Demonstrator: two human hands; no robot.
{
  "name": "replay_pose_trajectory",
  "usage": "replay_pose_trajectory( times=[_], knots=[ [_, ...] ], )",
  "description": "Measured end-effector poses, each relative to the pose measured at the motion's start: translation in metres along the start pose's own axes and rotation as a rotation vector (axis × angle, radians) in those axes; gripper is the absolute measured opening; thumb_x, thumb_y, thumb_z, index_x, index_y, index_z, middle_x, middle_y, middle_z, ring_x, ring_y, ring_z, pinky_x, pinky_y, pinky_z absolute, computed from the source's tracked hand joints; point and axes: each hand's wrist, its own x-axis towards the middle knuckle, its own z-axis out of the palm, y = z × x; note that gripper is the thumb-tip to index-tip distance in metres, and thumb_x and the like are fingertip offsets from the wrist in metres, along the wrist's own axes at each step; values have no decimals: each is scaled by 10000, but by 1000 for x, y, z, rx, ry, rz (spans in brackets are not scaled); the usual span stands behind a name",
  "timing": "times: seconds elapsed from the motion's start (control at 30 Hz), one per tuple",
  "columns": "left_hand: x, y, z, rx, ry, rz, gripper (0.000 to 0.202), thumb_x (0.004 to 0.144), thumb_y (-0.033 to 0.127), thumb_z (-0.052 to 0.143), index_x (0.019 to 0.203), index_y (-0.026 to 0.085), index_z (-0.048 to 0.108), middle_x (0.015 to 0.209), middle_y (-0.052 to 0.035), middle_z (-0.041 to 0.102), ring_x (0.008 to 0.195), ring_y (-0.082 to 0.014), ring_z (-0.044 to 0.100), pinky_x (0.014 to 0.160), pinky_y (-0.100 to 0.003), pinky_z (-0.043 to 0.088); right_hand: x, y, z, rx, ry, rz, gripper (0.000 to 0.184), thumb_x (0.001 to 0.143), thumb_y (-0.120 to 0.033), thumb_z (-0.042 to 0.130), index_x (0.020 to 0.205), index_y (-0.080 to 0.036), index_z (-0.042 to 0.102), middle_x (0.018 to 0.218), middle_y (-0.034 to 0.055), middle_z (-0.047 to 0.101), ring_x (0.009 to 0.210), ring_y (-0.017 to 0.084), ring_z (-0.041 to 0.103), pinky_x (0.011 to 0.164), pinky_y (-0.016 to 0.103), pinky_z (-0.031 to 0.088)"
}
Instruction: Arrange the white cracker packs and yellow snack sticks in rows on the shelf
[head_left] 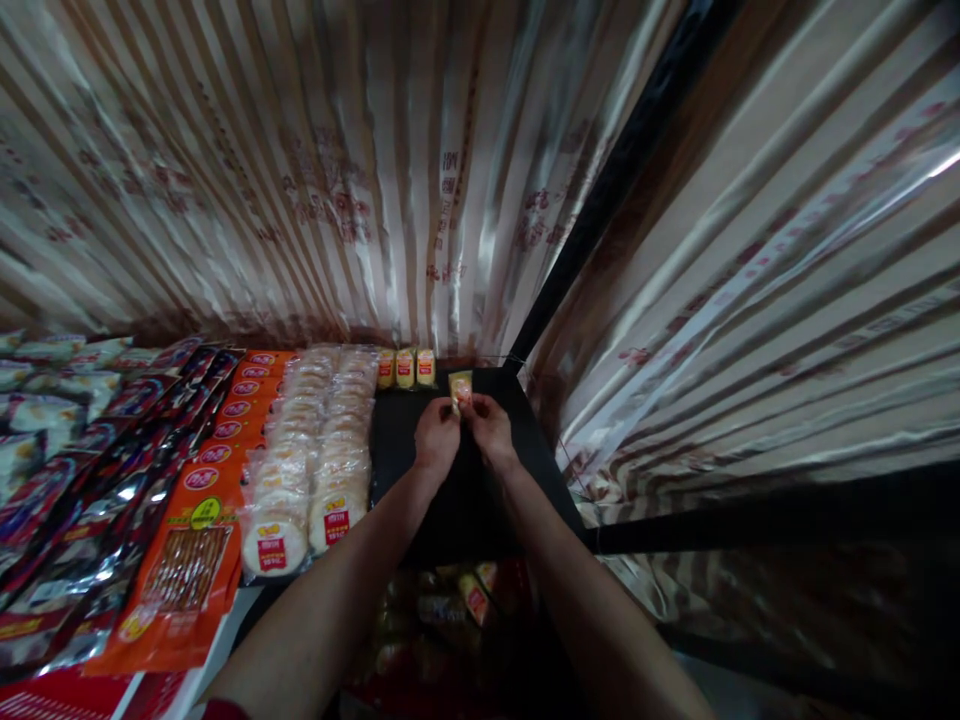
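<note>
Hands together, pinching small packet

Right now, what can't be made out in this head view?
Print on the small yellow snack packet: too small; the left hand and right hand cover its lower half.
Loose wrapped snacks below the black shelf: too dark and blurred.
Flat red box, bottom left: cut by the frame edge.

Orange sausage pkts, round cake pkts beside (two rows); striped curtain behind.
</note>
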Motion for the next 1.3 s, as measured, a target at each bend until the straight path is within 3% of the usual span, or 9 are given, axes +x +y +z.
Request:
replay_pose_trajectory(
  times=[0.17, 0.3, 0.53, 0.87, 1.07, 1.3],
  knots=[
    [15, 4, 6, 494, -88, 236, 429, 707, 52, 461, 1119, 82, 578, 1383, -143, 425, 1368, -245, 208, 1118, -376, 222, 37, -6, 8, -268, 55, -50, 216, 734, -342, 575, 895, -210, 630, 848, 7, 691, 765, 147, 624, 740, 271, 482],
    [28, -5, 9, 633, -117, 270, 553, 730, 83, 433, 1281, 34, 435, 1464, -157, 285, 1393, -291, 56, 1104, -442, 241, 52, -9, 19, -386, 49, -25, 221, 757, -327, 581, 930, -204, 641, 894, 21, 687, 803, 147, 621, 774, 263, 464],
    [46, -17, 8, 722, -143, 329, 503, 783, 94, 365, 1278, 31, 430, 1367, -185, 434, 1357, -212, 246, 1132, -411, 179, 57, -7, 36, -547, 56, -33, 240, 785, -397, 561, 958, -248, 635, 931, 13, 670, 831, 156, 605, 754, 267, 448],
    [45, -18, 3, 671, -125, 257, 490, 787, 112, 406, 1267, 27, 454, 1402, -153, 398, 1332, -242, 274, 1105, -357, 265, 58, -18, 49, -521, 125, -32, 196, 813, -371, 530, 954, -243, 573, 928, 8, 653, 823, 150, 589, 744, 267, 427],
    [47, -20, 3, 682, -103, 263, 471, 807, 127, 388, 1263, 33, 462, 1387, -129, 421, 1311, -233, 297, 1106, -315, 256, 56, -14, 51, -619, 90, -56, 211, 833, -402, 486, 961, -238, 524, 923, 25, 630, 851, 184, 556, 748, 308, 424],
    [46, -24, 1, 716, -131, 340, 474, 837, 187, 392, 1296, 76, 429, 1362, -143, 447, 1337, -223, 265, 1123, -355, 208, 51, -10, 53, -666, 113, -148, 321, 832, -392, 471, 1060, -171, 518, 1044, 113, 570, 989, 238, 500, 869, 366, 390]
  ],
)
